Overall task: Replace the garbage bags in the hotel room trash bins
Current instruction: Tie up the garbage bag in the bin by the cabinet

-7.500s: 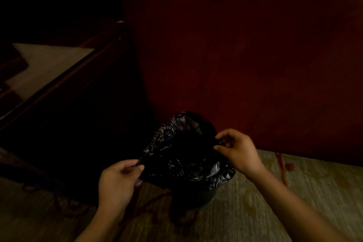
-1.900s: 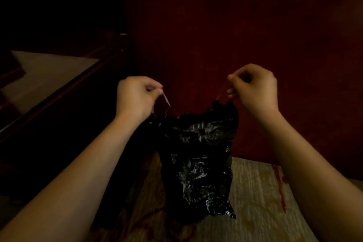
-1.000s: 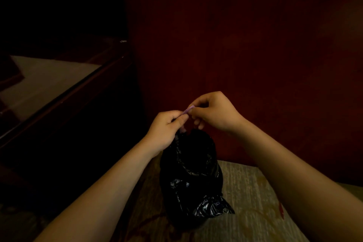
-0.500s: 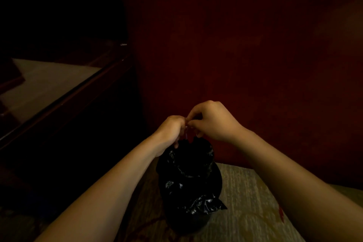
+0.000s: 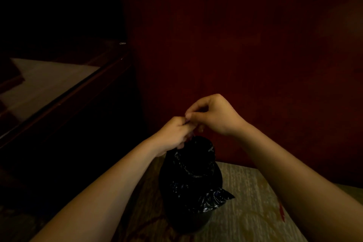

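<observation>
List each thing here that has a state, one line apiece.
black garbage bag: upright, neck gathered narrow under the hands; base too dark to tell what it rests on.
left hand: fingers curled, grips the bag's neck.
right hand: thumb and fingertips pinch at the bag's top, touching the left hand.

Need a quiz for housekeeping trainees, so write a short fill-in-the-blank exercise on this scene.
1. The garbage bag is ____ in colour.
2. The left hand and the right hand come together at the bag's ____.
3. Behind the bag stands a dark ____ wall.
Missing words: black; top; red.
</observation>
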